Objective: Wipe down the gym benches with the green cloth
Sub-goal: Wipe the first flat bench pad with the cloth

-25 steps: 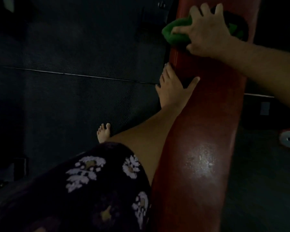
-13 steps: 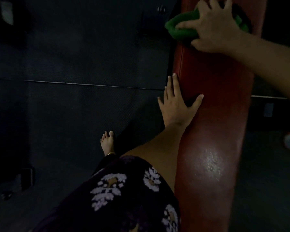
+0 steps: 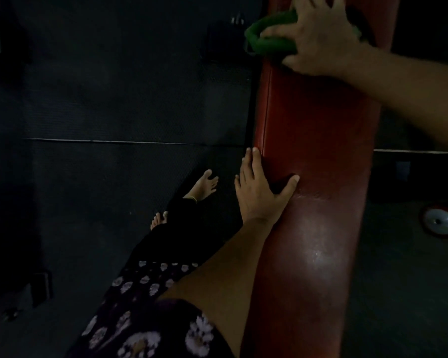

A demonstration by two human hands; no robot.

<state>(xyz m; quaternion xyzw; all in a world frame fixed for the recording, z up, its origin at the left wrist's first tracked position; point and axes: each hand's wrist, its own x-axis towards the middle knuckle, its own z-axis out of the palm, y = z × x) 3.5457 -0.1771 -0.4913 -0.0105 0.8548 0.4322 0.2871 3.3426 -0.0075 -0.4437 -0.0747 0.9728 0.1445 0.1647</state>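
Right now the right hand (image 3: 318,40) is pressed down on the green cloth (image 3: 269,37) at the far end of the red bench pad (image 3: 318,156). Fingers spread and bent over the cloth, thumb on the near side; cloth bunched under the palm, sticking out left past the pad's left edge. Whether it's gripped or just pinned flat, can't quite tell; looks like a loose clutch.

Left hand (image 3: 259,192) sits flat on the left edge of the pad, mid-length, fingers straight and pointing far, thumb splayed right onto the top. Holding nothing, likely just bracing.

Key relation: the pad's long axis runs near-to-far, and the cloth is at the far end. All the unwiped-looking length lies on the near side of the right hand, so my guess is the next stroke pulls back toward the body along that axis. The left hand is in that lane's left margin and may need to lift.

Surface: smooth red vinyl, glossy patch with a few specks or droplets toward the near end (image 3: 318,254). Probably slick there.

Room: very dim, dark rubber mat floor (image 3: 114,112) with a seam line, bare feet (image 3: 204,187) left of the bench, a weight plate (image 3: 440,222) on the floor to the right.
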